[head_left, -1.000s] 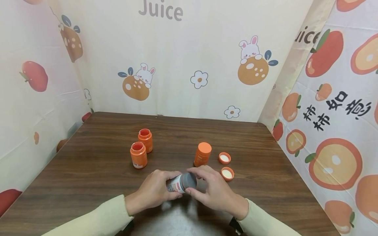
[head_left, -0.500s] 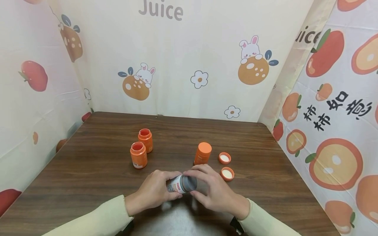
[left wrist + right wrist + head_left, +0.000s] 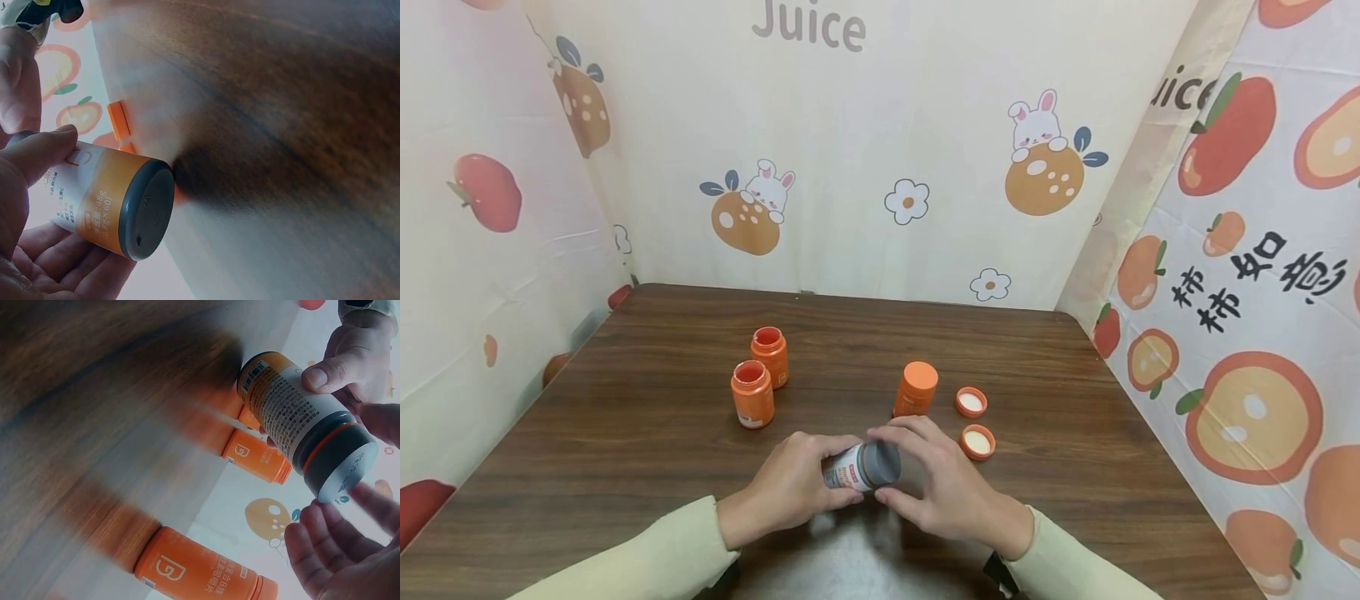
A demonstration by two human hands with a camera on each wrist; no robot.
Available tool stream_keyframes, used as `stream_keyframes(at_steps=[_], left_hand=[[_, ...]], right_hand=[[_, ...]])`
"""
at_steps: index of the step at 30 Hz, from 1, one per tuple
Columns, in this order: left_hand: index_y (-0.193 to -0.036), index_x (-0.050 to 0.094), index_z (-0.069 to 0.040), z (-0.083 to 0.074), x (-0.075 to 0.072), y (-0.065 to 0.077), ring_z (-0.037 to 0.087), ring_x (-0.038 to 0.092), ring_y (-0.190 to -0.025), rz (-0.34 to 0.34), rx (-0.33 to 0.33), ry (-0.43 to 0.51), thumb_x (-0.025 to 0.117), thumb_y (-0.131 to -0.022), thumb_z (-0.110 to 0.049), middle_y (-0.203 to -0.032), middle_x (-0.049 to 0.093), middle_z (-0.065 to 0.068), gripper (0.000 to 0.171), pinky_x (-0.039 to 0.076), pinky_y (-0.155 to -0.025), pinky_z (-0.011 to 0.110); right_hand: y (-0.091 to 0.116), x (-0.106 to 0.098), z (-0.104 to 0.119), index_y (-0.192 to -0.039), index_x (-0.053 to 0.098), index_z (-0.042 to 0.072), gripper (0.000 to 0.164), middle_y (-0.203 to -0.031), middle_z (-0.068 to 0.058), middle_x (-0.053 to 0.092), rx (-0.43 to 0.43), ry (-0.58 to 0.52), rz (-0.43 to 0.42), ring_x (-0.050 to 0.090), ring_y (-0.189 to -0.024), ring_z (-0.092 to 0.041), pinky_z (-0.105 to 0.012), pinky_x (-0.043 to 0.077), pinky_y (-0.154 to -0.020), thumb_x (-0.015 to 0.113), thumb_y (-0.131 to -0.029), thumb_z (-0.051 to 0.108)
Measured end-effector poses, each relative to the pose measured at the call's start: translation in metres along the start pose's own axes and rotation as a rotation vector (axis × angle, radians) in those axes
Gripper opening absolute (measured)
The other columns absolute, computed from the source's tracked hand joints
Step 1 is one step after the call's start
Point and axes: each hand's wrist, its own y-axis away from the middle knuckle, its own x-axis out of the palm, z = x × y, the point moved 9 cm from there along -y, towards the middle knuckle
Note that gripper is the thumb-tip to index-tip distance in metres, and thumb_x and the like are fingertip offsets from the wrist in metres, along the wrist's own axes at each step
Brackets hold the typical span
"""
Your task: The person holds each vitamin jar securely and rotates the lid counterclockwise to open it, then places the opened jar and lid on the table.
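Note:
My left hand (image 3: 790, 483) grips a small grey, white and orange pill bottle (image 3: 847, 469) round its body, thumb on the label side. The bottle is tilted, its dark base (image 3: 149, 209) turned toward the left wrist camera. Its grey cap (image 3: 882, 463) points to the right, and a thin orange ring shows below the cap (image 3: 345, 464) in the right wrist view. Around that cap my right hand (image 3: 951, 483) curves its fingers and thumb, fingertips right at the cap's edge. Part of the label is hidden under the left thumb.
Two uncapped orange bottles (image 3: 752, 408) stand left of centre on the dark wooden table (image 3: 625, 400). A capped orange bottle (image 3: 916, 387) stands just beyond the right hand. Two orange lids (image 3: 977, 442) lie inside-up to its right. Printed curtains (image 3: 850, 125) enclose the table.
The right hand's fingers and thumb have shifted slightly around the cap. The left hand and the pill bottle stay almost in place.

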Motion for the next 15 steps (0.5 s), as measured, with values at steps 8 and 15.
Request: stream_keyframes(at_steps=[8, 15], left_hand=[[-0.11, 0.075, -0.026, 0.0, 0.0, 0.0, 0.001, 0.06, -0.072, 0.005, 0.002, 0.026, 0.094, -0.075, -0.026, -0.087, 0.069, -0.014, 0.04, 0.051, -0.065, 0.023], [-0.109, 0.075, -0.026, -0.001, -0.001, 0.001, 0.001, 0.059, -0.07, -0.002, 0.003, 0.025, 0.094, -0.074, -0.026, -0.086, 0.068, -0.014, 0.04, 0.05, -0.063, 0.023]], right_hand=[[0.0, -0.002, -0.009, -0.13, 0.063, 0.013, 0.056, -0.115, 0.005, 0.066, 0.131, 0.004, -0.054, 0.062, -0.102, -0.014, -0.034, 0.057, -0.083, 0.083, -0.087, 0.041], [-0.001, -0.001, -0.012, -0.12, 0.067, 0.013, 0.049, -0.103, 0.01, 0.067, 0.2, 0.058, -0.047, 0.063, -0.088, -0.011, -0.028, 0.053, -0.074, 0.081, -0.087, 0.046]])
